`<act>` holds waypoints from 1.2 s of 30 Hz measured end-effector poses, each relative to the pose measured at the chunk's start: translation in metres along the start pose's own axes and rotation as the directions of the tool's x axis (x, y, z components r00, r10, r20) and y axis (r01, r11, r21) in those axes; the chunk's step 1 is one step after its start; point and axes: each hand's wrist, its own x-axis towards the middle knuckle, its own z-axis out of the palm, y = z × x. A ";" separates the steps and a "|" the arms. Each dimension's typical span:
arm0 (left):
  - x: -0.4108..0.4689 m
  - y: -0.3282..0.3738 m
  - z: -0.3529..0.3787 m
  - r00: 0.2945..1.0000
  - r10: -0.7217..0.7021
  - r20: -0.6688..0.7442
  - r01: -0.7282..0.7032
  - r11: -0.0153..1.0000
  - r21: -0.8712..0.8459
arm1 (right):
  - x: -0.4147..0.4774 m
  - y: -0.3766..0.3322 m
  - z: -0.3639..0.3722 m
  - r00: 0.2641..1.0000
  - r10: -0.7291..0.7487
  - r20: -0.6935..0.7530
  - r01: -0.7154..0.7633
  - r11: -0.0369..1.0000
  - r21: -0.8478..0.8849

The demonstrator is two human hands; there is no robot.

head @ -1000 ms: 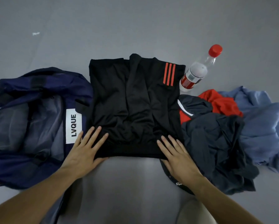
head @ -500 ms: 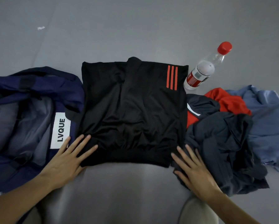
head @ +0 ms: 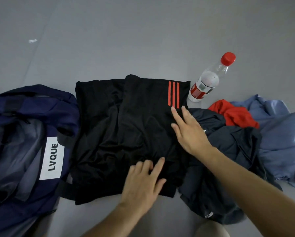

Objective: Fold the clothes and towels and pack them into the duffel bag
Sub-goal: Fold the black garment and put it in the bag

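- Garment, black (head: 112, 134), lies flat on the grey floor (head: 143, 40) right in front of me. It is partly folded into a rough block, with orange stripes (head: 173, 94) at its far right corner.
- Its long axis runs near to far, away from me, though only a little longer than it is wide.
- My left hand (head: 143, 183) rests on the near half of the black garment with fingers spread and relaxed, gripping nothing.
- My right hand (head: 190, 134) is over the garment's right side just below the stripes, fingers straight, nothing held. It is slightly blurred, so I cannot tell whether it presses or only hovers.
- The duffel bag (head: 23, 103) lies to the left with its mouth open and its white LVQUE label (head: 52, 157) facing up. Its right side touches the garment's left edge.
- Key relation: the bag is directly left of the garment, so my left hand is the nearer one. I judge the folded block needs a sideways carry to the left, long axis kept as it is.
- Folding looks nearly done for this piece; packing is not yet started.
- A dark navy garment (head: 228, 159) is crumpled at the right, touching the black garment's right edge and lying under my right forearm.
- A red garment (head: 235, 115) and a light blue cloth (head: 280, 134) are further right, both unfolded.
- A plastic bottle (head: 206, 82) with a red cap stands just beyond the far right corner.
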 end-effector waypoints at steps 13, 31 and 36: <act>0.016 0.060 0.044 0.886 -0.234 0.400 0.319 0.934 -0.160 | 0.103 0.009 0.022 0.963 0.260 0.069 -0.258 0.965 -0.032; -0.073 -0.006 -0.045 0.571 -0.820 0.045 0.545 0.338 -0.767 | 0.138 -0.244 0.001 0.988 -0.148 0.055 0.109 0.892 0.438; -0.114 -0.041 -0.040 0.532 -0.846 -0.030 0.625 0.416 -0.660 | 0.109 -0.272 0.012 0.925 -0.349 0.148 0.247 0.852 0.461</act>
